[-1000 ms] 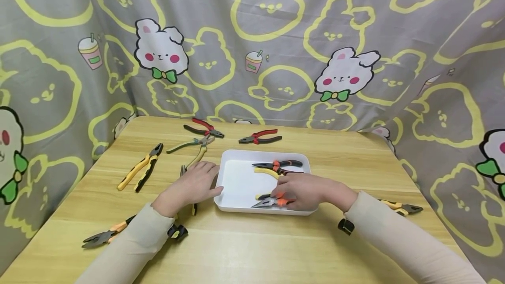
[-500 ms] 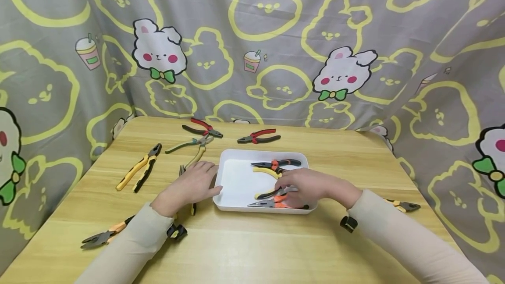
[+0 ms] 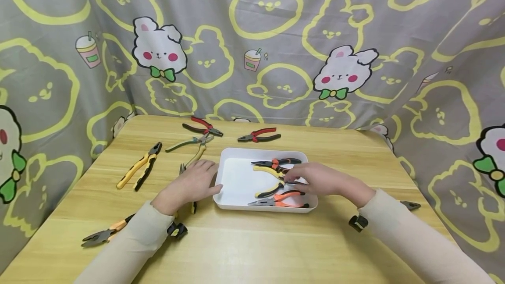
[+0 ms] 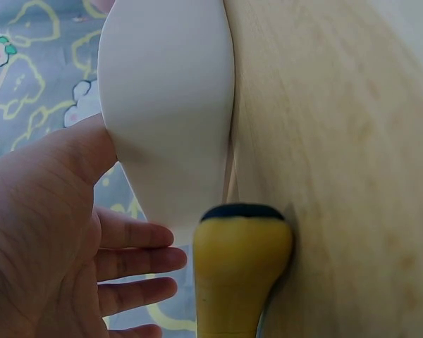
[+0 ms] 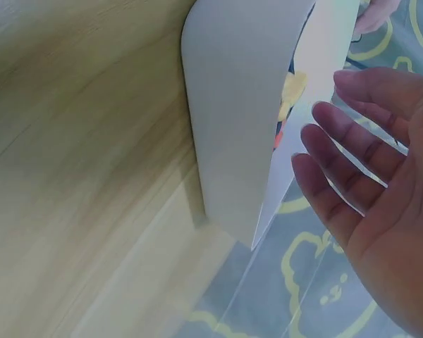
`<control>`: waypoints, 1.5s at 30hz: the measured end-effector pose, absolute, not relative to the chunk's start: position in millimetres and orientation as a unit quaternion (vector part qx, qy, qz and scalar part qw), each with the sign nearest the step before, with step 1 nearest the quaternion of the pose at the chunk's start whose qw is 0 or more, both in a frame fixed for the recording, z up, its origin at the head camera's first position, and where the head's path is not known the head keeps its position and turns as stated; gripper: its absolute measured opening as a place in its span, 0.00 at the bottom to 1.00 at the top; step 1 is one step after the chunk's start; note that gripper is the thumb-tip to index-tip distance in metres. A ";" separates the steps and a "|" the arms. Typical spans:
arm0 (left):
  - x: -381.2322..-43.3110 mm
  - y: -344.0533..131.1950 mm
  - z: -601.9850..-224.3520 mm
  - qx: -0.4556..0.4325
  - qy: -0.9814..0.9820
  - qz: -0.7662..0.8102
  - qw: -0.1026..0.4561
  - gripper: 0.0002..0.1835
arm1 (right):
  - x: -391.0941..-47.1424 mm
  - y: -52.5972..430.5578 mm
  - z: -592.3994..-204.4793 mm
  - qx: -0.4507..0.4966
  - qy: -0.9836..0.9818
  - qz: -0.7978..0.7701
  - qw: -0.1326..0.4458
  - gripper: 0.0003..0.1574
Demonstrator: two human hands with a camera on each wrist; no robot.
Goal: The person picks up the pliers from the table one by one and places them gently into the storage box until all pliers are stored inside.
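Note:
In the head view a white tray (image 3: 236, 179) holds several pliers. Black long-nose pliers with orange marks (image 3: 276, 162) lie at its back, yellow-and-black pliers (image 3: 269, 194) in the middle, and orange-handled long-nose pliers (image 3: 276, 202) along the front. My left hand (image 3: 193, 183) rests at the tray's left end, thumb on the rim; its fingers (image 4: 144, 262) are straight beside the outer wall. My right hand (image 3: 321, 179) is over the tray's right end with fingers bent loosely, overlapping the jaw end of the yellow-and-black pliers. In the right wrist view nothing sits between those fingers (image 5: 331, 144).
Red-and-black pliers (image 3: 259, 136) and another red-handled pair (image 3: 203, 126) lie behind the tray. Pale green pliers (image 3: 197, 141) and yellow-black pliers (image 3: 142, 165) are at left, an orange-handled pair (image 3: 104, 235) nearer. More pliers (image 3: 411, 205) show past the right sleeve. A patterned curtain (image 3: 276, 56) surrounds the table.
My right hand has let go of the orange-handled long-nose pliers at the tray's front, and has moved up and right. The left hand stays at the tray's left end.

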State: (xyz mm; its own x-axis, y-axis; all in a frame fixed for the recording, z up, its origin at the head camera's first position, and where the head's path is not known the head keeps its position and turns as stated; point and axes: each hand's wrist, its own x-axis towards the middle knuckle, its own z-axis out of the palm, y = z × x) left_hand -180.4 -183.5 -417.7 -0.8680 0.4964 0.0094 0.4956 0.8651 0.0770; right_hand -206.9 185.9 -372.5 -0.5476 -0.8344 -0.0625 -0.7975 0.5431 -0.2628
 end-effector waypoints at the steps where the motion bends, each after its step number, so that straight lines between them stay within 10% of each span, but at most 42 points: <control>1: -180.4 -183.4 -417.7 0.257 0.966 0.039 0.006 0.36 | -206.3 187.5 -371.8 -0.464 0.876 -0.103 0.087 0.17; 45: -181.3 -182.9 -417.4 0.256 0.966 0.034 0.003 0.37 | -190.6 302.6 -380.7 -0.288 0.949 -0.116 0.052 0.36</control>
